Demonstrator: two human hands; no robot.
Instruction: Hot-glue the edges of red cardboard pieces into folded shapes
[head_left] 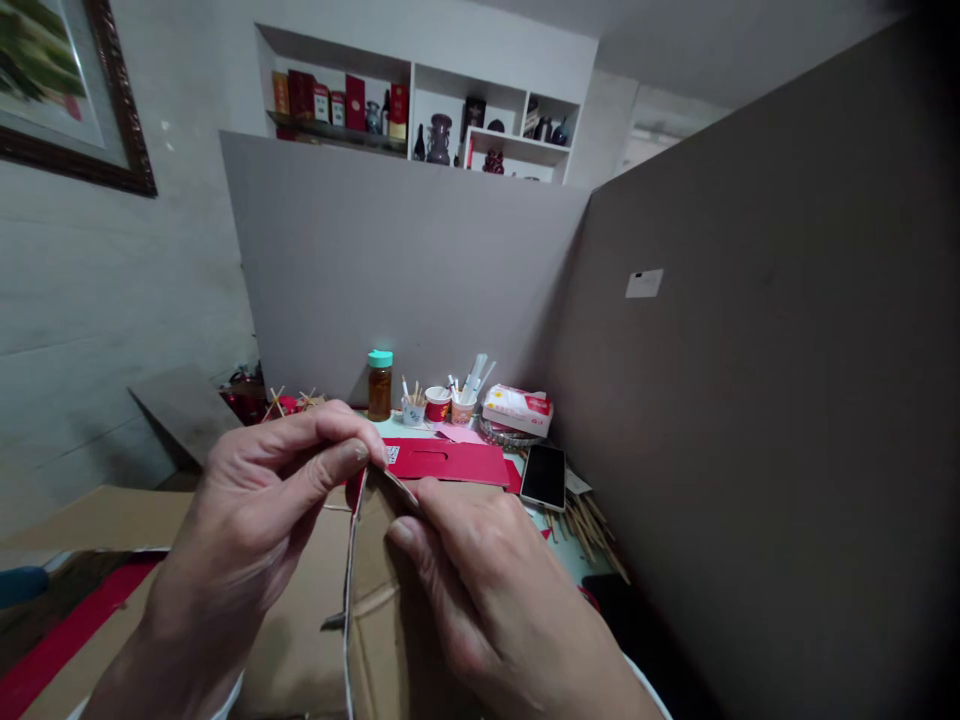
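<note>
A brown piece of cardboard (375,570) with a pale cut edge is held up in front of me. My left hand (277,510) pinches its upper corner between thumb and forefinger. Close by on the right, my right hand (480,570) grips the same piece along its top edge, thumb on the brown face. Beneath lies a larger cardboard sheet (300,600). Just behind my hands is a red card panel (457,462) with a slot and a small printed code. A small dark pointed thing (334,622) shows beside the held piece's left edge.
A phone (543,477) and a bundle of thin sticks (592,530) lie at right. Farther back stand a jar with a green lid (380,385), paper cups (438,404) and a tissue pack (517,410). Grey partitions (412,260) close off the back and right.
</note>
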